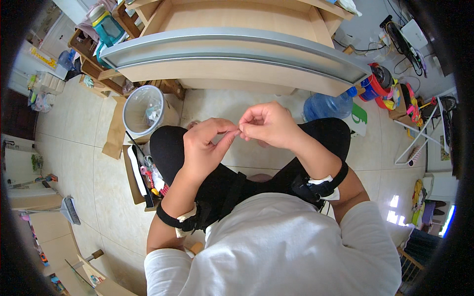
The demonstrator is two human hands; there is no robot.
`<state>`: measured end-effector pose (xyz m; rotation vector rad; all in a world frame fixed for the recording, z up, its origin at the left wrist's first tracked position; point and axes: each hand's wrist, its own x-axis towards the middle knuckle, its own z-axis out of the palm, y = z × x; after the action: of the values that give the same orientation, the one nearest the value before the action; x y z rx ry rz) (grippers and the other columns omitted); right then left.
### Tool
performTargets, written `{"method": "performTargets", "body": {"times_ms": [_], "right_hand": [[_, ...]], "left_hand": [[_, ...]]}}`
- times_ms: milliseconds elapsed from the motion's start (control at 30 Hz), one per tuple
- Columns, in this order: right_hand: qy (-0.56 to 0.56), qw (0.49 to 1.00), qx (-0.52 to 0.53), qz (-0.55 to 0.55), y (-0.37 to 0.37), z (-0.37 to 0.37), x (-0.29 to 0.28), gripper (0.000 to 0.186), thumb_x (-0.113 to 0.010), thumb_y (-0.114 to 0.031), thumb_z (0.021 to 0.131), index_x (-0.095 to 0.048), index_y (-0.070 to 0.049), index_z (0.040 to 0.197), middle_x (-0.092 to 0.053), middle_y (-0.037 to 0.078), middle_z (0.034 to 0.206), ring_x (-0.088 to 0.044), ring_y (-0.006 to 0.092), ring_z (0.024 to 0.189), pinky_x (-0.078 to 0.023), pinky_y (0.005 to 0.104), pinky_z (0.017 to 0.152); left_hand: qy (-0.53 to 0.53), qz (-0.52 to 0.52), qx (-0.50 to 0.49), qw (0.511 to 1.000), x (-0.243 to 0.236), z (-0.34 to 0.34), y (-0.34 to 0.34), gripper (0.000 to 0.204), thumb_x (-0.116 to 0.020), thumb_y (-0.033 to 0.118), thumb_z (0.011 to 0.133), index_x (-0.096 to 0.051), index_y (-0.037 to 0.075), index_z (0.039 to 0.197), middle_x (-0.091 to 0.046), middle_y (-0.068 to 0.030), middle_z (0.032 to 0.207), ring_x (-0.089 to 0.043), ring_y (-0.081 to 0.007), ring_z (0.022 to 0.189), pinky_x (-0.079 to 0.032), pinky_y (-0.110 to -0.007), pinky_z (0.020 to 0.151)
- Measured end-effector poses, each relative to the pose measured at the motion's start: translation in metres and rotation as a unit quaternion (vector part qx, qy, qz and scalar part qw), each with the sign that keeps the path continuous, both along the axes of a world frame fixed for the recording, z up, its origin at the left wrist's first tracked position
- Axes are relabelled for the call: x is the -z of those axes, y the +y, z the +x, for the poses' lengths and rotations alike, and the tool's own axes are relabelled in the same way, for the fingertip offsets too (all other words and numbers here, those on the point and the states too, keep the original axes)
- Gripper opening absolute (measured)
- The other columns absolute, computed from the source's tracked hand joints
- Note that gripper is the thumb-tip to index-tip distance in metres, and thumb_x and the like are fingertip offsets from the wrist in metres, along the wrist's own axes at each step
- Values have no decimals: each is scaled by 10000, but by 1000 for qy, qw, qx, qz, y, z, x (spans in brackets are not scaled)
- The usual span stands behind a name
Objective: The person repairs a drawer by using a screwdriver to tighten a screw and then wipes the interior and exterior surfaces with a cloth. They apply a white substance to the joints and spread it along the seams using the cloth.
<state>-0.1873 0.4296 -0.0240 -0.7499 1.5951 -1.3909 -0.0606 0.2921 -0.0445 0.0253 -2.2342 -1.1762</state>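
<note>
My left hand (210, 140) and my right hand (270, 124) meet above the gap between my knees, in front of the pulled-out drawer. Thumb and forefinger of each are pinched, and the fingertips of both come together at one spot. Whatever lies between them is too small to make out. Beyond my hands, the wooden drawer (237, 64) with its silver-grey front rail stands open, and its pale bottom shows bare in the part I see.
A white waste bin (129, 111) with a bag stands left of my knees, beside a box of odds and ends (143, 180). To the right lies a big blue water bottle (326, 106), near red and blue tubs (377, 84). A teal drinking bottle (106, 28) stands at far left.
</note>
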Motion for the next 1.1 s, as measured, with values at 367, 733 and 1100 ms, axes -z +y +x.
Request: {"method": "performTargets", "body": {"times_ms": [367, 733, 1100], "right_hand": [[-142, 990, -20, 7, 2, -5, 9, 146, -628, -137, 866, -650, 3, 900, -657, 70, 809, -619, 113, 695, -520, 248, 653], [-249, 964, -76, -64, -31, -9, 24, 204, -625, -203, 895, -640, -10, 962, -663, 72, 857, -626, 121, 740, -527, 253, 710], [-164, 977, -77, -111, -163, 34, 24, 194, -614, -203, 906, -651, -20, 962, -667, 53, 849, -620, 95, 733, -526, 235, 683]], "left_hand": [[86, -238, 19, 967, -2, 2, -8, 192, -683, -22, 685, -644, 10, 871, -658, -119, 868, -657, -252, 714, -531, -307, 598], [44, -134, -9, 990, -10, 21, -27, 247, -672, -32, 733, -659, -1, 977, -663, -137, 929, -660, -252, 806, -524, -280, 670], [69, 335, -163, 925, 11, 48, -105, 122, -664, -45, 815, -669, -28, 935, -651, -99, 935, -624, -137, 839, -508, -243, 753]]}}
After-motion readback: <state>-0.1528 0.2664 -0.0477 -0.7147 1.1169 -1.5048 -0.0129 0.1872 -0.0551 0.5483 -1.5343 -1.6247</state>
